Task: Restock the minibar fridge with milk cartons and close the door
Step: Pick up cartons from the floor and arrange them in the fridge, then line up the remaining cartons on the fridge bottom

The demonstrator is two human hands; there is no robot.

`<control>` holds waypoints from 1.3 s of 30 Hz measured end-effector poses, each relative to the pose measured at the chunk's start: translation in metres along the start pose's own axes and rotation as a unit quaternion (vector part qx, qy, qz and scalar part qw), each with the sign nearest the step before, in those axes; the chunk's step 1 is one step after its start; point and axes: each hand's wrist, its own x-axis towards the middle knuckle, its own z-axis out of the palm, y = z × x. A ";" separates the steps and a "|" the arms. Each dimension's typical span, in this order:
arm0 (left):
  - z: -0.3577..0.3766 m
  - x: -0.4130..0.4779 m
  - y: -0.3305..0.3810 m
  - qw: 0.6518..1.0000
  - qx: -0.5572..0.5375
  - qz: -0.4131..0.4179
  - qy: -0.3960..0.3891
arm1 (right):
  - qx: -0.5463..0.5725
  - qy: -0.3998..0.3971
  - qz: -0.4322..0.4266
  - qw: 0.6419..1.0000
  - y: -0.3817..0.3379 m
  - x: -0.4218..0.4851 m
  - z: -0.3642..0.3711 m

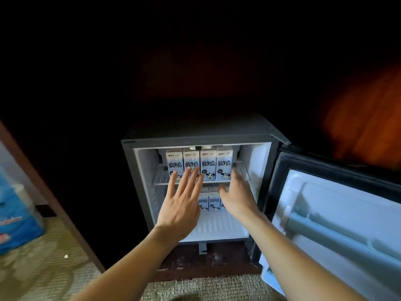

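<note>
Head view looks down into an open minibar fridge [128, 170] set in a dark cabinet, its door [338, 213] swung wide toward 3 o'clock with the pale inner liner facing up. On the upper wire shelf [160, 181] four blue-and-white milk cartons [208, 165] stand upright in a tight row, side by side and touching, printed faces forward with a cartoon cow low on each. On the fridge floor below, toward 6 o'clock from that row, more cartons [214, 200] of the same kind stand upright; two faces show clearly, and the rest are hidden behind the hands, so their count cannot be told.

Left hand [184, 203] is spread flat, fingers apart and straight, palm toward the fridge; it grips nothing. Its fingertips overlap the lower part of the two cartons at the 9 o'clock end of the upper row; whether they actually touch cannot be told. Right hand [236, 192] is blurred, fingers loosely extended and unclenched, empty, raised in front of the shelf edge just at 3 o'clock of the row's last carton and over the lower group. Both bare forearms reach in from 6 o'clock.

At 9 o'clock of the frame, outside the cabinet, a blue printed package [15, 213] sits on woven carpet [43, 268] beside a wooden cabinet edge [54, 203]. An orange-brown wood panel [368, 118] glows dimly at 2 o'clock
</note>
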 end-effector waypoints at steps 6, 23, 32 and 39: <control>-0.054 -0.030 0.005 0.999 0.018 -0.002 -0.051 | -0.115 -0.036 -0.070 0.990 -0.030 -0.063 -0.065; -0.221 -0.067 0.188 0.959 -0.145 0.241 0.016 | -0.172 0.070 -0.018 0.982 0.053 -0.323 -0.282; -0.255 -0.088 0.339 0.901 -0.292 0.321 -0.017 | -0.151 0.072 0.113 0.979 0.144 -0.455 -0.333; -0.210 -0.135 0.423 0.881 -0.292 0.343 -0.144 | -0.135 0.047 0.207 0.968 0.213 -0.511 -0.300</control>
